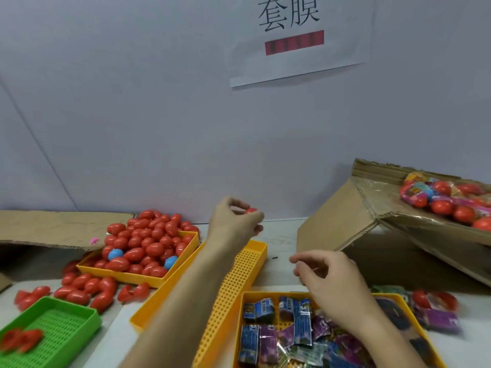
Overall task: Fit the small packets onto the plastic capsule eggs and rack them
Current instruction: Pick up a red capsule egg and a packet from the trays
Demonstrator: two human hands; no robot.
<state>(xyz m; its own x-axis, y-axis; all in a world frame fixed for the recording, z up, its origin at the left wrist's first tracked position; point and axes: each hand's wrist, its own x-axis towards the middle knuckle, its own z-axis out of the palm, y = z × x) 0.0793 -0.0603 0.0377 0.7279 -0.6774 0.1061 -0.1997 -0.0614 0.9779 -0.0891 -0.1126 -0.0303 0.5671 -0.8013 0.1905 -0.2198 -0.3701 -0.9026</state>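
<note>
The left hand (233,221) is raised and pinches a small red plastic capsule egg (251,210) at its fingertips. The right hand (326,277) hovers with fingers loosely curled and nothing held, just above the yellow perforated tray of small blue and purple foil packets (273,330). So the step looks like fetching a packet — next, the right hand should drop, pinch one packet, and bring it up to the egg. The heap of red eggs (148,243) lies left of the raised hand.

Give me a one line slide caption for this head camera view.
Left hand holds a red plastic capsule egg while right hand hovers over the yellow tray of small packets.
</note>
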